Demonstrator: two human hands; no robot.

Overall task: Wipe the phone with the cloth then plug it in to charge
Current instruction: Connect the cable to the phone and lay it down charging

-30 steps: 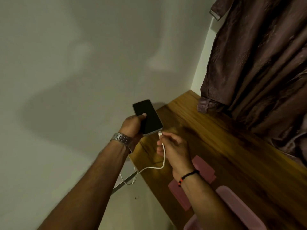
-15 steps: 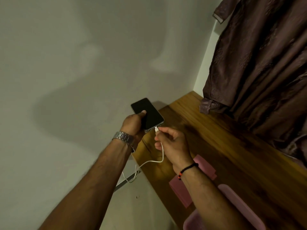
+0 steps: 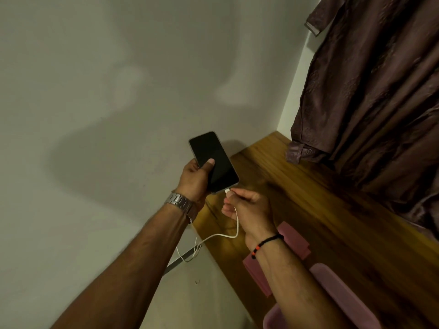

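Observation:
A black phone with a dark screen is held up in front of the wall, past the left end of the wooden table. My left hand grips it from the left, thumb on the screen. My right hand pinches the plug of a white charging cable right at the phone's bottom edge; I cannot tell if the plug is fully in. The cable loops down past the table's left edge. A folded pink cloth lies on the table, partly hidden by my right forearm.
A pink plastic tub sits at the table's near edge. Brown garments hang over the table's far right side. A pale wall fills the left, with a metal bar below the table's edge.
The phone's lower end has shifted slightly toward the plug between the earlier frames and now. My right hand stays at the phone's bottom edge, holding the plug.

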